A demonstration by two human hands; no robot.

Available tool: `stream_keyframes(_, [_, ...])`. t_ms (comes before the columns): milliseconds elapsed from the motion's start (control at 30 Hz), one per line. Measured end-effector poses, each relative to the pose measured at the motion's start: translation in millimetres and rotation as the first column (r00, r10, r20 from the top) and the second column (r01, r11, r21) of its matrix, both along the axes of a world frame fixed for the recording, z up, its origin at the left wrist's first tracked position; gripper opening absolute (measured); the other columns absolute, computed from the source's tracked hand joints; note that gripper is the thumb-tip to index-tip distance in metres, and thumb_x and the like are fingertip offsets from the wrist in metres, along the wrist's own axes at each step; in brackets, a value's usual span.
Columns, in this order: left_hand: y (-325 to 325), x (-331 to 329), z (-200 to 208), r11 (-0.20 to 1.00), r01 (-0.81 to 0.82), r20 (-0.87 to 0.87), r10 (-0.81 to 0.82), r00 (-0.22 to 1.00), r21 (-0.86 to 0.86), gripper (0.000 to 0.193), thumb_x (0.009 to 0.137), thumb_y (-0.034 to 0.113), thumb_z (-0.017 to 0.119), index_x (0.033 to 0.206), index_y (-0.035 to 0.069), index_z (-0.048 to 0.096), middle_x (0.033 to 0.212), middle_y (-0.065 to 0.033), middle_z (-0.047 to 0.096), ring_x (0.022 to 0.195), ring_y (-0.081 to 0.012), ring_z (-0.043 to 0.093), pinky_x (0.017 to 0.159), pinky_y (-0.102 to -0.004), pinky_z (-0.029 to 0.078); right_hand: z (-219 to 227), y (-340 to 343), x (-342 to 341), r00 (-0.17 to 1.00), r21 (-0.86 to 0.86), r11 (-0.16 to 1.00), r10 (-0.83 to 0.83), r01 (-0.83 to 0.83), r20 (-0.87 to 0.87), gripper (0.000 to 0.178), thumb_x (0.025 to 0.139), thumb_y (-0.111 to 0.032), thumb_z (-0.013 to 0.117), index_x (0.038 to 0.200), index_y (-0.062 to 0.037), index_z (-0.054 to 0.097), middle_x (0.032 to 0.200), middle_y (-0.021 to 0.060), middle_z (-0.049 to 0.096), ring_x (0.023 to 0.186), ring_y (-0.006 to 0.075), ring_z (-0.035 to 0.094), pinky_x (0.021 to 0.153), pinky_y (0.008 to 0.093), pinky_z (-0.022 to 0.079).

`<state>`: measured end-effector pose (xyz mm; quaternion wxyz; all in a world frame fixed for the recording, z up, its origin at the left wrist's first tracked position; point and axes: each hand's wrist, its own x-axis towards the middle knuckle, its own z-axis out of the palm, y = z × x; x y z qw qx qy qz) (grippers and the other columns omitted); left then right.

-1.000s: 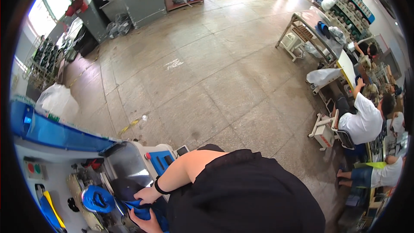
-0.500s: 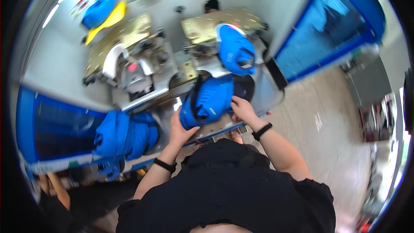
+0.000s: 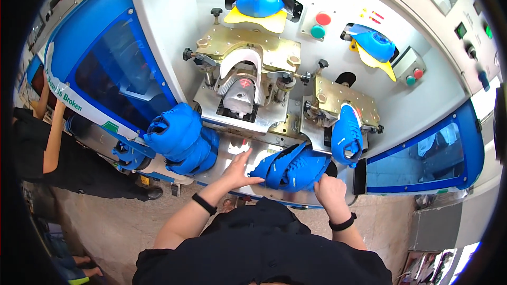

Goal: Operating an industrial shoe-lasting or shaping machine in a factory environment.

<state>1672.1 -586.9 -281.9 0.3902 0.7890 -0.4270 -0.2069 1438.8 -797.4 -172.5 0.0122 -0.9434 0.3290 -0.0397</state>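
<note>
Blue shoe uppers (image 3: pixel 298 171), apparently two overlapping, lie on the metal ledge in front of me. My right hand (image 3: pixel 331 192) has its fingers closed on their right end. At their left end my left hand (image 3: pixel 237 171) is open, fingers spread forward and thumb against or just beside the blue material. Beyond my left hand stands a metal shoe mould (image 3: pixel 240 96) under a white curved pad (image 3: pixel 237 59). Another blue upper (image 3: pixel 346 134) sits at the right-hand station, beyond my right hand.
A stack of blue uppers (image 3: pixel 182 140) stands left on the ledge. Blue uppers with yellow edges (image 3: pixel 259 2) are mounted on the back wall, beside red and green buttons (image 3: pixel 318 31). Blue-framed doors (image 3: pixel 127 68) flank the machine. Another person's arm (image 3: pixel 53 137) shows far left.
My view has turned, so the machine appears straighter and farther right. My left hand has loosened from the uppers' left end and spread its fingers. My right hand stays at their right end.
</note>
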Motion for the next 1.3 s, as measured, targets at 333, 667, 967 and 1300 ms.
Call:
stream_keyframes(333, [31,10,91,0.976,0.034,-0.081,-0.052,0.995,-0.214,0.054,0.078,0.037,0.079,0.119,0.006,0.062,0.115,-0.0152,0.064,0.105,-0.0295,0.063,0.088,-0.0375,0.052,209,-28,328,0.492,-0.319,0.804,0.569,-0.502,0.659,0.031,0.094,-0.027,0.059,0.116,-0.006,0.061,0.11,0.0202,0.064,0.099,0.0364,0.063,0.085,0.04,0.051])
stream_keyframes(667, [45,25,100,0.956,0.041,-0.465,-0.178,0.868,-0.289,0.04,0.087,0.03,0.073,0.117,0.006,0.063,0.102,-0.0045,0.067,0.089,-0.0139,0.065,0.078,-0.0319,0.053,195,-41,356,0.662,-0.138,0.891,0.417,-0.432,0.623,0.038,0.098,-0.037,0.052,0.119,-0.0066,0.059,0.108,0.0233,0.064,0.099,0.0393,0.062,0.086,0.0423,0.048])
stream_keyframes(967, [46,41,106,0.815,-0.279,-0.861,-0.479,0.169,-0.508,0.057,0.099,0.037,0.056,0.144,0.011,0.032,0.128,-0.01,0.056,0.104,-0.0252,0.066,0.087,-0.0392,0.055,55,122,159,0.594,-0.207,0.823,0.534,-0.529,0.602,0.023,0.07,-0.012,0.073,0.087,-0.0053,0.057,0.084,0.0155,0.057,0.079,0.0358,0.057,0.067,0.0416,0.047])
stream_keyframes(1300, [22,60,88,0.768,-0.452,-0.865,-0.502,0.012,-0.453,0.036,0.103,0.033,0.048,0.13,0.009,0.051,0.12,-0.0079,0.063,0.114,-0.025,0.061,0.097,-0.0381,0.052,48,135,183,0.675,-0.004,0.922,0.286,-0.387,0.68,0.041,0.076,-0.017,0.078,0.113,-0.0098,0.061,0.108,0.0131,0.059,0.092,0.0341,0.063,0.073,0.0393,0.051])
